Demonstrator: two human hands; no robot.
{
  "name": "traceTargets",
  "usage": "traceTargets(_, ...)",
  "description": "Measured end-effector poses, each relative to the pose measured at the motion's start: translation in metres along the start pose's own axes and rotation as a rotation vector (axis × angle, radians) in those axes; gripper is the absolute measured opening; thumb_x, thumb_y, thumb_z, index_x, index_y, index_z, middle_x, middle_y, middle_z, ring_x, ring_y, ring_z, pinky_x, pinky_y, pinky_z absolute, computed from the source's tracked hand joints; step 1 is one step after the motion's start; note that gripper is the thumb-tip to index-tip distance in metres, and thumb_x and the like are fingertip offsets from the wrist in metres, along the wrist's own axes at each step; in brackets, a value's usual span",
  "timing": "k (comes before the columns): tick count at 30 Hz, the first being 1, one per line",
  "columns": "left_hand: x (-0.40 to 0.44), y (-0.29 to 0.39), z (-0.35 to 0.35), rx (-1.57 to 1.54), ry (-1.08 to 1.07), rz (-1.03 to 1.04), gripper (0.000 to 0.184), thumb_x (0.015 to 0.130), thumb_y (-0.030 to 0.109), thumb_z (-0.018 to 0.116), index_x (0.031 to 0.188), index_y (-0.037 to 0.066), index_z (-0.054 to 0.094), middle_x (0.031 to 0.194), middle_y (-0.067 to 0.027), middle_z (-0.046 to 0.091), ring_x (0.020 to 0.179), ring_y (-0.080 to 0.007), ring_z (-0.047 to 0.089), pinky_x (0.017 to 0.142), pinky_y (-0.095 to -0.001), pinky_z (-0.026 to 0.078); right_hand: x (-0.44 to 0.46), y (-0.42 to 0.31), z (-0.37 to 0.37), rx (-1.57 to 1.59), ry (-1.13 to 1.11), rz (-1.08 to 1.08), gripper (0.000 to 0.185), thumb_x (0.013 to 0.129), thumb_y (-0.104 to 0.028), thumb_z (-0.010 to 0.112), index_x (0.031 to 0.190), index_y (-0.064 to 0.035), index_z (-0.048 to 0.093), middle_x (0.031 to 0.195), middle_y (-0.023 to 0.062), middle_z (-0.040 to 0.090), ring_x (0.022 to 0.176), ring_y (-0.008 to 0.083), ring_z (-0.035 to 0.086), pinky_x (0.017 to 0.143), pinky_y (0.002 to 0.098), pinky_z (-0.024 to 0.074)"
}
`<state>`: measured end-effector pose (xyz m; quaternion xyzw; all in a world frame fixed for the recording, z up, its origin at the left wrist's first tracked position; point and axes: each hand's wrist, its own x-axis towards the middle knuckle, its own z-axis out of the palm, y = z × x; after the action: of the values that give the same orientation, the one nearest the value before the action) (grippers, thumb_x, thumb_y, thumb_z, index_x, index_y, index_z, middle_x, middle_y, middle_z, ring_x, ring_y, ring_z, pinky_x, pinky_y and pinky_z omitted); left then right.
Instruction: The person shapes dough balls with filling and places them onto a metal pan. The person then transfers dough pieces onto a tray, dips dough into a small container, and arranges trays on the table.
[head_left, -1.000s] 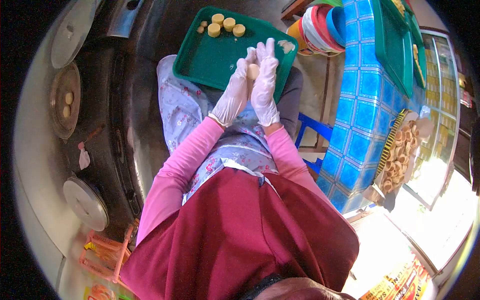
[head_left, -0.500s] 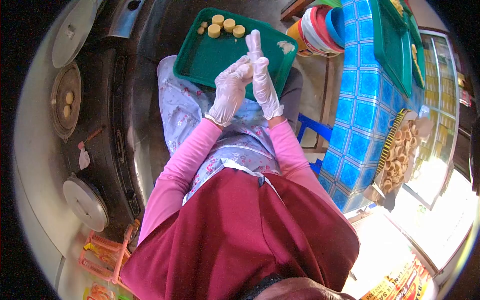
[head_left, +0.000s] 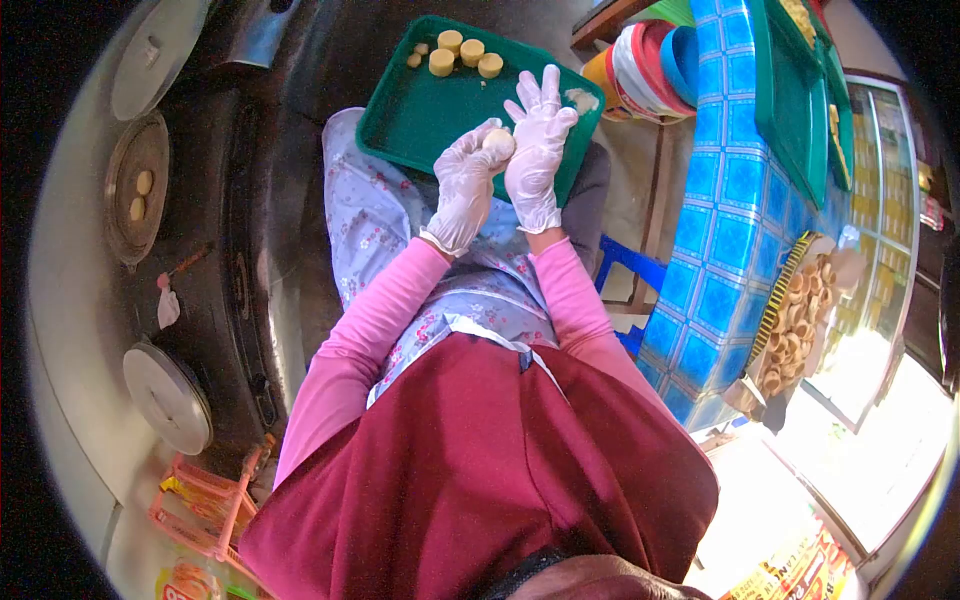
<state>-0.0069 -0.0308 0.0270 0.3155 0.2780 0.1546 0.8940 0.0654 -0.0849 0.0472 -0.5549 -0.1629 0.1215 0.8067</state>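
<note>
A round, pale piece of dough (head_left: pixel 498 143) is pinched between the thumb and fingers of my left hand (head_left: pixel 465 188), which wears a thin white glove. My right hand (head_left: pixel 538 150), gloved the same way, is beside it with fingers spread and its palm close to the dough. Both are over a green tray (head_left: pixel 395 130) resting on my lap. At the tray's far left stand several thick yellowish dough discs (head_left: pixel 441 62) and a few small crumbs (head_left: pixel 414 61). A white smear of soft dough (head_left: pixel 581 100) lies at its right corner.
On my left a dark stove (head_left: pixel 215 200) carries a round pan (head_left: pixel 120 215) with two pale cakes and a lidded pan (head_left: pixel 168 398). To my right is a table with a blue checked cloth (head_left: pixel 715 265), green trays (head_left: pixel 790 90) and a box of curled pieces (head_left: pixel 795 330).
My hands have come apart from being pressed together. The right fingers have spread, and the dough now shows in my left hand. The whole view has shifted slightly.
</note>
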Motion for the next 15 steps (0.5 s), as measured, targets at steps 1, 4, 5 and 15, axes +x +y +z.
traceTargets(1, -0.001, 0.001, 0.005, -0.027, 0.023, 0.03, 0.04, 0.094, 0.007, 0.067, 0.132, -0.003, 0.059, 0.119, -0.0119, 0.068, 0.098, -0.018, 0.068, 0.085, -0.0288, 0.055, 0.001, 0.001, 0.003, 0.003, 0.005, -0.005, 0.091, 0.098, -0.075, 0.019, 0.162, -0.0106, 0.013, 0.165, 0.0201, 0.022, 0.15, 0.0319, 0.026, 0.119, 0.0477, 0.0214)
traceTargets(4, -0.004, 0.008, 0.006, -0.055, 0.048, -0.022, 0.032, 0.095, 0.009, 0.066, 0.125, -0.001, 0.065, 0.113, -0.0088, 0.069, 0.095, -0.016, 0.068, 0.083, -0.0274, 0.055, 0.006, 0.007, 0.008, 0.026, 0.064, 0.003, 0.094, 0.096, -0.078, 0.022, 0.161, -0.0105, 0.019, 0.161, 0.0251, 0.028, 0.148, 0.0371, 0.028, 0.118, 0.053, 0.0212)
traceTargets(5, -0.002, 0.012, 0.002, -0.056, 0.055, -0.052, 0.029, 0.095, 0.01, 0.065, 0.122, -0.001, 0.067, 0.111, -0.0074, 0.07, 0.095, -0.0154, 0.067, 0.083, -0.0274, 0.055, 0.008, 0.006, 0.006, 0.031, 0.049, 0.014, 0.093, 0.098, -0.075, 0.019, 0.161, -0.0063, 0.015, 0.165, 0.0165, 0.024, 0.149, 0.0326, 0.029, 0.117, 0.0491, 0.0258)
traceTargets(15, -0.015, 0.03, -0.031, -0.012, 0.128, 0.043, 0.036, 0.093, 0.012, 0.07, 0.124, -0.005, 0.063, 0.11, -0.0082, 0.07, 0.093, -0.0154, 0.066, 0.084, -0.0302, 0.055, 0.005, 0.016, 0.055, -0.027, -0.112, 0.077, 0.096, 0.095, -0.078, 0.024, 0.16, -0.0062, 0.023, 0.158, 0.0233, 0.036, 0.147, 0.0339, 0.032, 0.114, 0.052, 0.0249)
